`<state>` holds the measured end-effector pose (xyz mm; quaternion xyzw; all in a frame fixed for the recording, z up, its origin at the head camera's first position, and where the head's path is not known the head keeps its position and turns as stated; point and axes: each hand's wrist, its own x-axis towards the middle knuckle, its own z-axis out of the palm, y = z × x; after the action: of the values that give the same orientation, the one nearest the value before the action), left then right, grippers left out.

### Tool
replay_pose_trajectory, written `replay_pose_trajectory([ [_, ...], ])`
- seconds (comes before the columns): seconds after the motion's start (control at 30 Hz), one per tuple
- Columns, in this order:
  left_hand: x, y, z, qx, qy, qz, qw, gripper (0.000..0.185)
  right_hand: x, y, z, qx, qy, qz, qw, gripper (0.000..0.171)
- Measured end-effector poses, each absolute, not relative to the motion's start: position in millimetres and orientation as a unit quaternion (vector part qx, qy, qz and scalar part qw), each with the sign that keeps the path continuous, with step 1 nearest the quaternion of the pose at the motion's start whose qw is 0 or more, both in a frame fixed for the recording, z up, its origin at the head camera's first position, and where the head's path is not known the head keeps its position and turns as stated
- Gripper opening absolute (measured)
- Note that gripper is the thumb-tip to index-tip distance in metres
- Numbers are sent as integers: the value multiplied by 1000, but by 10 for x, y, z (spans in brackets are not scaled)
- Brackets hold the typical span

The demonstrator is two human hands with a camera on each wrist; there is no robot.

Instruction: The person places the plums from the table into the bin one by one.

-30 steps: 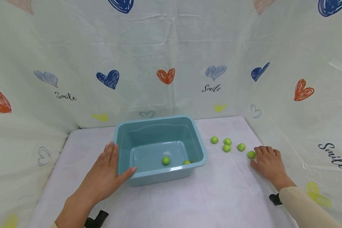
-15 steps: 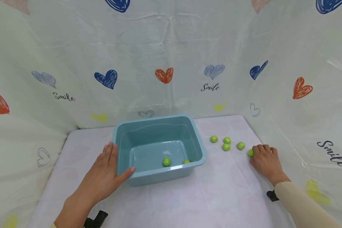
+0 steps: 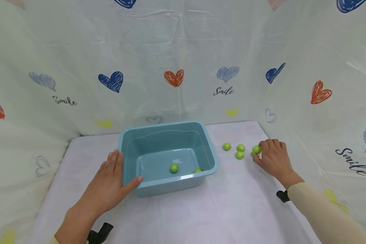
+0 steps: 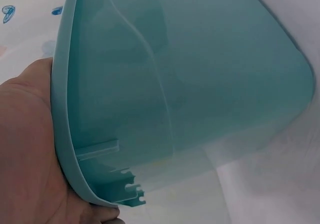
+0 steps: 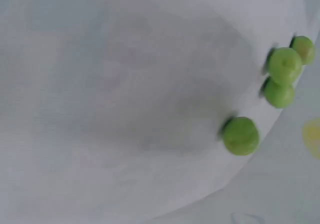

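Only the head view shows two green balls (image 3: 174,168) inside the tub (image 3: 122,159). Five lie at centre right; the right hand (image 3: 272,159) pinches one with its fingers. The left hand (image 3: 108,184), fingers straight, presses the tub.

Between the teal tub (image 3: 167,152) and the green balls (image 3: 239,155) there's an open strip of white table (image 3: 219,203), and the whole near half of the table lies bare, so a hand can sweep across in front without meeting anything. The tub's tall walls block the straight path across the middle, with the left hand (image 3: 108,188) pressed against its left side. On the far right, the hanging heart-print sheet (image 3: 308,101) crowds close behind the right hand (image 3: 272,159) and the balls.
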<state>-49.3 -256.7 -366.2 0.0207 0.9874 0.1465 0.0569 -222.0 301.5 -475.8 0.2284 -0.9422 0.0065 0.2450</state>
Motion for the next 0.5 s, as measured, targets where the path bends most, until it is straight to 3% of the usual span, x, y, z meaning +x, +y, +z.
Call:
replay_pose_trajectory([
  [0.5,-494,-2566,-3665,25,987,151,56,122,-2460,1955,-3935,345,-877,28,333,38],
])
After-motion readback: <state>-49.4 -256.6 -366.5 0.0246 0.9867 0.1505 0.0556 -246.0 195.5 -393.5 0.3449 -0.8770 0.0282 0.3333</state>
